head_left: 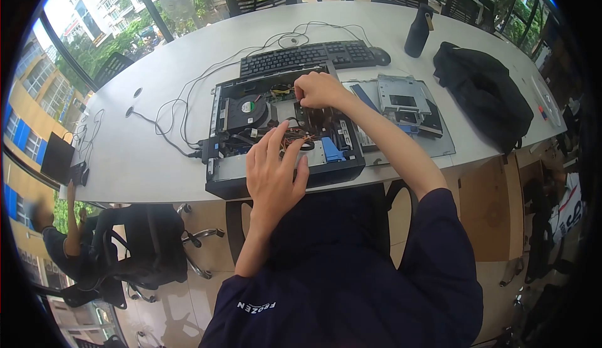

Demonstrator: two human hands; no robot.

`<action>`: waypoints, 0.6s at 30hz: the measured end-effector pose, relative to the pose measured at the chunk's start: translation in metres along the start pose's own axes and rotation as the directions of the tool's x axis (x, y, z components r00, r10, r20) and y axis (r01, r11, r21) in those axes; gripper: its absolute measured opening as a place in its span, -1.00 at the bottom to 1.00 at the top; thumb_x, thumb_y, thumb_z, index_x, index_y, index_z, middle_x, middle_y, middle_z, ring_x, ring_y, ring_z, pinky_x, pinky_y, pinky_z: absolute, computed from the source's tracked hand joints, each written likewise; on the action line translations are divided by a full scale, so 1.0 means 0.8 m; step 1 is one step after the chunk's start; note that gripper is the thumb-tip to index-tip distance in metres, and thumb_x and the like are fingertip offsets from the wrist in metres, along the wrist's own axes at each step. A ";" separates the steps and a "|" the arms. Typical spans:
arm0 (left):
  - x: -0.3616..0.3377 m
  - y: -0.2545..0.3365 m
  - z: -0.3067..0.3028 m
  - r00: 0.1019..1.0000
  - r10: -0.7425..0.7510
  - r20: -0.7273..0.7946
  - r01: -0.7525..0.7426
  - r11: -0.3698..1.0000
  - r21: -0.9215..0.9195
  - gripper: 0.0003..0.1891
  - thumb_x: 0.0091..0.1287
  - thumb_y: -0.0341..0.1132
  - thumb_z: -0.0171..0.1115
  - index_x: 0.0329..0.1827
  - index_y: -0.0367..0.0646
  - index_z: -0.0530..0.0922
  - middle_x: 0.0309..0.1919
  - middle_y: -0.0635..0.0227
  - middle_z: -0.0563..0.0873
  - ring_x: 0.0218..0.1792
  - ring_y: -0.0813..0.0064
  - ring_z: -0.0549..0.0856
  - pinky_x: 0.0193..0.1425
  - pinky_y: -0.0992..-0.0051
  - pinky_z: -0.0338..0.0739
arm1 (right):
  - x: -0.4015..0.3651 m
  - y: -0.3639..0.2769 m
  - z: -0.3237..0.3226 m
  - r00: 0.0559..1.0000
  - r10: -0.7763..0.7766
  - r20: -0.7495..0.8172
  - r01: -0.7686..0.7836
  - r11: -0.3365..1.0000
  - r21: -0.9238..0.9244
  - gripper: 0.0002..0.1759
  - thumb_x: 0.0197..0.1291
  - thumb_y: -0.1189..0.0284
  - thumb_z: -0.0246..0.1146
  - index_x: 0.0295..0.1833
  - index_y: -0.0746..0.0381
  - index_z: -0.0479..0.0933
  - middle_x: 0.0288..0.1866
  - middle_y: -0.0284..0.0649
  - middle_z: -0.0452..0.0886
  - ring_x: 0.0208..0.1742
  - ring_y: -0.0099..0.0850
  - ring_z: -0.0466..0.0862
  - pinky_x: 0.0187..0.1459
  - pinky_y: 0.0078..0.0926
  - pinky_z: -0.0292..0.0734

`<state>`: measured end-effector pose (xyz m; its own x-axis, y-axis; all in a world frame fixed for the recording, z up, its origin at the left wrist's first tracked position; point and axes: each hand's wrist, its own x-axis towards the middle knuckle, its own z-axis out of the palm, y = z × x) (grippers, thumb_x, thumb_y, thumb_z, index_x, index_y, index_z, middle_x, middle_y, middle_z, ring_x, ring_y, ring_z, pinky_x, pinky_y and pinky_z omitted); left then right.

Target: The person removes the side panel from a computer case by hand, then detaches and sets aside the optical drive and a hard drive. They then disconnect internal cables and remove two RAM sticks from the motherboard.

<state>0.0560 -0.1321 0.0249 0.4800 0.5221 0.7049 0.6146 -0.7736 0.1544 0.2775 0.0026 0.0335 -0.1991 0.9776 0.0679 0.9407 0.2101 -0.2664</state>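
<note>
Head view looked down on the open computer case [229, 178], lying flat at the near edge of the table [157, 153]. The right hand [320, 89] was curled tight inside its far half, near the cooling fan [246, 108]; what it pinched stayed hidden. The left hand [273, 172], fingers spread, rested on the near rim beside orange wires [300, 138]. Behind the case lay a keyboard [307, 56] and mouse [380, 55].
</note>
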 end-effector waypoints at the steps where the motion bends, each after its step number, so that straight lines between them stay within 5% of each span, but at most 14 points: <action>1: 0.000 0.000 0.000 1.000 0.000 -0.002 0.000 1.000 -0.002 -0.71 0.28 -0.31 0.26 0.03 -0.15 0.68 0.32 0.15 0.57 0.28 0.13 0.55 0.30 0.19 0.37 | 0.001 0.001 0.001 1.000 0.000 -0.004 0.000 1.000 0.003 -0.83 -0.01 0.44 0.33 -0.25 0.11 0.73 -0.17 -0.14 0.78 -0.07 -0.18 0.78 0.01 -0.22 0.66; 6: 0.000 -0.001 0.000 1.000 -0.010 0.000 0.010 1.000 -0.007 -0.71 0.27 -0.31 0.27 0.04 -0.15 0.68 0.32 0.14 0.57 0.28 0.12 0.55 0.31 0.19 0.37 | 0.005 0.007 0.004 0.993 -0.059 -0.105 0.062 0.998 0.024 -0.84 0.01 0.43 0.32 -0.24 0.16 0.72 -0.21 -0.12 0.78 -0.11 -0.16 0.77 -0.01 -0.23 0.66; 8: 0.000 -0.001 -0.001 1.000 -0.014 -0.007 0.014 1.000 -0.007 -0.70 0.27 -0.31 0.27 0.04 -0.16 0.68 0.32 0.13 0.57 0.29 0.12 0.54 0.31 0.19 0.37 | 0.005 0.007 -0.007 0.978 0.013 -0.208 0.057 0.942 0.330 -0.82 0.04 0.45 0.30 -0.21 0.21 0.70 -0.25 -0.10 0.77 -0.14 -0.12 0.77 -0.05 -0.23 0.65; 12: -0.001 -0.003 -0.002 1.000 -0.016 -0.002 0.016 1.000 -0.023 -0.68 0.26 -0.31 0.28 0.06 -0.16 0.68 0.33 0.13 0.56 0.30 0.11 0.54 0.33 0.18 0.36 | 0.027 0.035 -0.006 0.953 -0.062 -0.297 0.126 0.971 0.201 -0.77 0.07 0.57 0.18 -0.18 0.27 0.69 -0.25 -0.03 0.77 -0.15 -0.11 0.77 -0.06 -0.21 0.64; 18: -0.001 -0.004 -0.002 1.000 -0.023 0.008 0.024 0.998 -0.050 -0.68 0.25 -0.31 0.29 0.07 -0.14 0.69 0.33 0.14 0.56 0.31 0.12 0.53 0.33 0.19 0.36 | 0.032 0.046 0.001 0.978 -0.132 -0.160 0.154 0.979 0.133 -0.64 0.06 0.59 0.17 0.00 0.22 0.68 -0.07 -0.02 0.77 0.04 -0.04 0.74 0.09 -0.16 0.64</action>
<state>0.0527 -0.1305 0.0249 0.4705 0.5429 0.6956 0.5936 -0.7780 0.2057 0.3067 0.0351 0.0243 -0.2752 0.9269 0.2554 0.8537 0.3577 -0.3784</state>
